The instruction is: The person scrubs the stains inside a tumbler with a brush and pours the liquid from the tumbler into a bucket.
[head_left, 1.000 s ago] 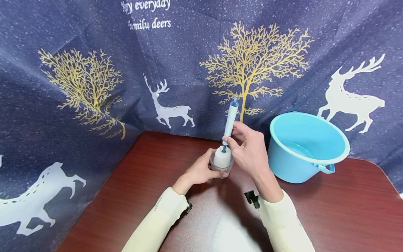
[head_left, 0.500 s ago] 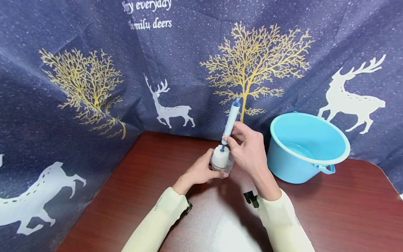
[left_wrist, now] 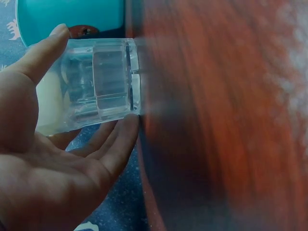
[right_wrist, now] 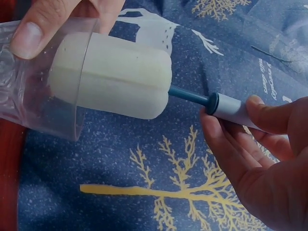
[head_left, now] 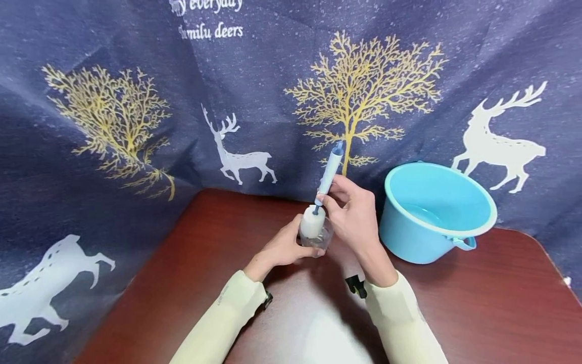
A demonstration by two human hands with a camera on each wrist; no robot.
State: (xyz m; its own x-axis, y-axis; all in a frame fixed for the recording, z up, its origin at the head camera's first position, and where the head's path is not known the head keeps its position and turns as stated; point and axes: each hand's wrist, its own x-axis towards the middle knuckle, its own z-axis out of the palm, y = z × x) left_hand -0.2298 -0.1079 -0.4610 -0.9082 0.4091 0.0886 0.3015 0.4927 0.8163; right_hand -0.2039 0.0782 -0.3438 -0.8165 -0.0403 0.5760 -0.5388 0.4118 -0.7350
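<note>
My left hand [head_left: 284,245] grips a clear cup [left_wrist: 111,79] from the side, its thumb on one wall and the fingers on the other. A sponge cup brush leans in the cup, its white sponge head [right_wrist: 118,74] partly inside and partly above the rim. My right hand [head_left: 356,215] pinches the light-blue brush handle [head_left: 330,174] near its lower end, between thumb and fingers. A dark blue stem [right_wrist: 190,95] joins handle and sponge. In the left wrist view the lower part of the cup shows no sponge, and the cup's base is close to the tabletop.
A light-blue bucket [head_left: 409,240] with a side handle stands on the table right of my right hand. The reddish-brown table [head_left: 218,222] meets a dark blue cloth backdrop [head_left: 254,76] printed with deer and trees.
The sponge head has shifted left and slightly up in the cup, and the brush leans more. Both hands keep their hold. The whole head view has shifted a little.
</note>
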